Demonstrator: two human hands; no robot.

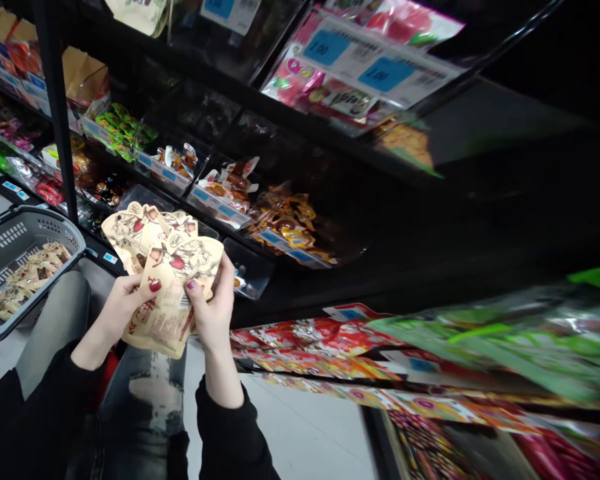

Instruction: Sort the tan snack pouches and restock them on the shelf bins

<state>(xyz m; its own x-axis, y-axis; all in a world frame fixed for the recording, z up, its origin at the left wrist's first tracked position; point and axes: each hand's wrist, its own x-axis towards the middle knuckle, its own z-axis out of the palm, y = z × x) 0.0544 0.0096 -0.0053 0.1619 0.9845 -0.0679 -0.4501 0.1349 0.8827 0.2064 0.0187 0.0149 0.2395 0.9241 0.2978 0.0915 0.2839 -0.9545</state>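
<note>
Several cream-coloured snack bags (173, 303) with a printed cartoon figure are fanned out in front of my knees. My left hand (123, 307) grips them at the lower left, thumb pressed on the front. On the right side, my right hand (215, 303) pinches the front bag, its thumb on the face and fingers behind. Parts of the rear bags are hidden behind the front one. To the left, a grey shopping basket (75, 230) on the floor holds more small cream packets (30, 280) of similar look.
Black shelving with clear bins of wrapped snacks (285, 217) runs across ahead of me. Price tags (380, 63) hang on an upper shelf edge near my head. Red and green bagged goods (320, 337) line the right, partly blurred. Pale floor (300, 427) shows below.
</note>
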